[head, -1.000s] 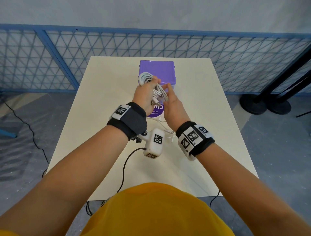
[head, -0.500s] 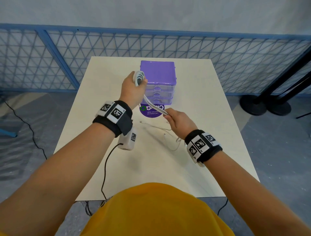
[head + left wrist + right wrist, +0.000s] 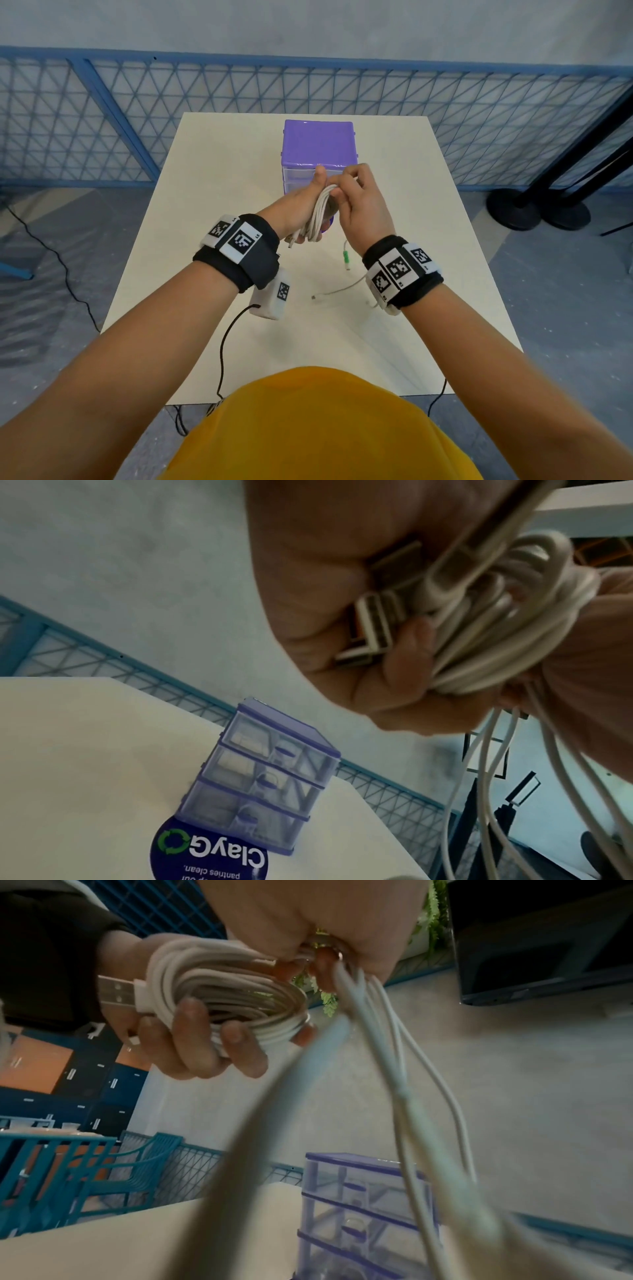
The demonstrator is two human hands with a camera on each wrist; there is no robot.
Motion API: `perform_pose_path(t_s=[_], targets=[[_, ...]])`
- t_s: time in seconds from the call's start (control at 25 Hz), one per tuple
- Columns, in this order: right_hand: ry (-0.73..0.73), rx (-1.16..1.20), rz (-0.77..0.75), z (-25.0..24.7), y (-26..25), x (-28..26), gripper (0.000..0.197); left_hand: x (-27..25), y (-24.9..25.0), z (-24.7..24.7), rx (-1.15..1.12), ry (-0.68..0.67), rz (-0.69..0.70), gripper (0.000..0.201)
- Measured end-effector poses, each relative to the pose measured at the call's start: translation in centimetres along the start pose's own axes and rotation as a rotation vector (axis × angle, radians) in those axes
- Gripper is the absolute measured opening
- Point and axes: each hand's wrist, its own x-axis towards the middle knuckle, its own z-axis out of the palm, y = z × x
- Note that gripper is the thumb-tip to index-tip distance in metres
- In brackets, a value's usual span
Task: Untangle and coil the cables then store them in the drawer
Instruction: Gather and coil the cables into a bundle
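Note:
My left hand [image 3: 298, 211] grips a coil of white cable [image 3: 320, 215] in front of the purple drawer unit [image 3: 318, 144]. In the left wrist view the coil [image 3: 496, 620] lies in the palm with a USB plug [image 3: 369, 626] sticking out. My right hand [image 3: 358, 197] pinches the cable at the top of the coil. Loose white strands [image 3: 404, 1069] hang from that pinch, next to the coil [image 3: 232, 996] with its USB plug [image 3: 116, 991]. A green-tipped cable end [image 3: 346, 257] and a thin white cable [image 3: 339, 291] lie on the table. The three drawers [image 3: 270, 775] look closed.
The cream table [image 3: 212, 192] carries a round dark sticker [image 3: 209, 850] in front of the drawer unit. A blue mesh fence [image 3: 137, 113] runs behind the table. Two black stand bases [image 3: 534, 209] sit on the floor to the right. Black cords [image 3: 222, 346] hang from my wrist cameras.
My right hand, which was pulling a strand down toward the table, has come back up to the coil. My left hand has lowered and moved right with the coil.

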Motion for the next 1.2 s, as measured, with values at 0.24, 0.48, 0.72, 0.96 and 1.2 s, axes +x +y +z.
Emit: perform_pose_path(t_s=[0.24, 0.48, 0.72, 0.96, 1.2], targets=[[-0.029, 0.186, 0.161, -0.1, -0.4, 0.4, 0.005, 0.0, -0.8, 0.2, -0.13, -0.218, 0.056, 0.043], [-0.005, 0.199, 0.098, -0.3, 0.6, 0.7, 0.013, 0.0, -1.7, 0.3, -0.383, -0.306, 0.047, 0.019], [0.073, 0.249, 0.154, -0.1, 1.8, 0.2, 0.019, 0.2, -2.0, 1.3, -0.567, -0.229, 0.076, 0.042], [0.017, 0.274, 0.235, 0.3, 2.8, -0.8, 0.014, 0.4, -1.3, 0.9, -0.569, -0.038, 0.101, 0.041], [0.074, 0.286, 0.283, 0.6, 2.0, -0.8, 0.024, 0.6, -0.5, 1.1, -0.587, 0.068, 0.071, 0.035]])
